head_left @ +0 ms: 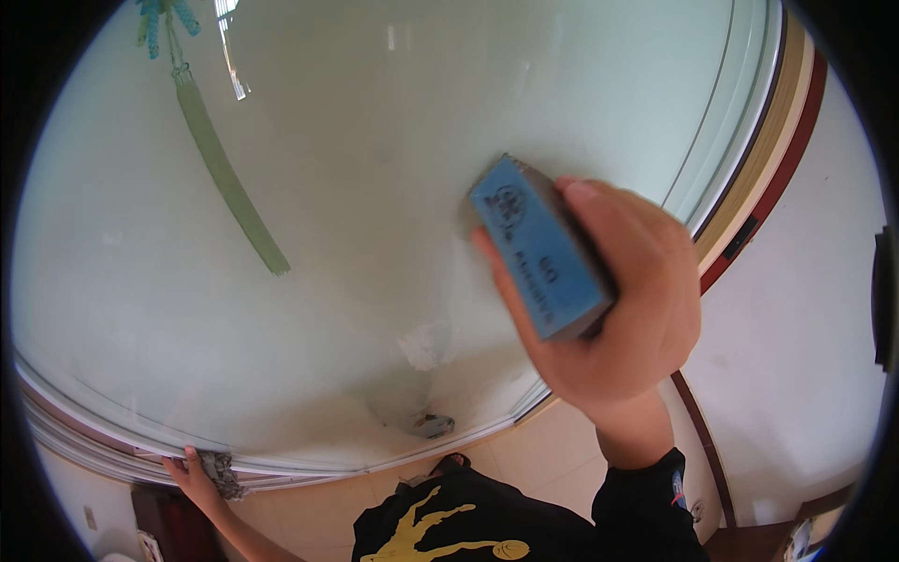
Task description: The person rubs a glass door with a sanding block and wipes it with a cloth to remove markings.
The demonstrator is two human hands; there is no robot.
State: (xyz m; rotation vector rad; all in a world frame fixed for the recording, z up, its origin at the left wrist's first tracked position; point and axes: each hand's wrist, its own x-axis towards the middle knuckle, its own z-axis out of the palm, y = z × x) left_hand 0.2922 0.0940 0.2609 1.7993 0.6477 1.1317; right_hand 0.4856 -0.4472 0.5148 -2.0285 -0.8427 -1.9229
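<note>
My right hand (642,302) grips a sanding block (541,249), its blue face bearing writing and its sides grey-brown. Thumb and fingers clasp its long sides. The block is in front of a large, hazy glass panel (365,190); whether it touches the glass cannot be told. At the lower left, my left hand (189,474) rests at the panel's light frame (302,467). A crumpled grey cloth (223,474) lies against that hand's fingers; whether they grip it is unclear. A pale smudge or reflection (421,344) shows low on the glass.
A green strip ornament (225,175) with blue ribbons (168,21) shows at the glass's upper left. Wood and dark-red trim (765,190) borders the right side beside a white wall (801,351). Beige floor tiles (555,449) lie below, with a dark-red piece of furniture (172,523) lower left.
</note>
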